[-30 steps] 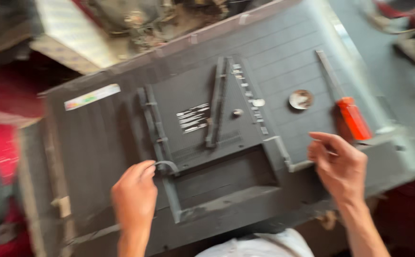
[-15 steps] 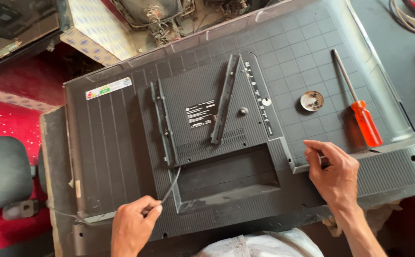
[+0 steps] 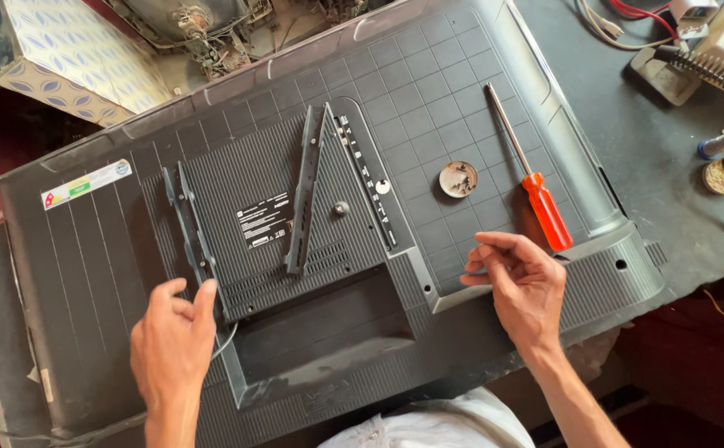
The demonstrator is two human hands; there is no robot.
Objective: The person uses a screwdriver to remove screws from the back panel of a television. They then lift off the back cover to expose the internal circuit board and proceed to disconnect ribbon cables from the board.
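Observation:
A large dark flat-screen set lies face down, its ribbed back cover up. My left hand rests on the cover at the lower end of the left mounting bracket. A thin pale wire curves out from under its fingers. My right hand hovers over the cover's lower right step with its fingertips pinched together. Whether something small sits between them is hidden. An orange-handled screwdriver lies just above that hand, next to a small round lid holding screws.
A second bracket slants across the cover's middle, and a recess opens below it. A patterned box and an open old chassis stand at the back left. Cables, a soldering stand and small tins sit at the right.
My left hand has moved up and right from the cover's lower edge to the left bracket, the wire coming with it. My right hand has barely shifted. The view has steadied.

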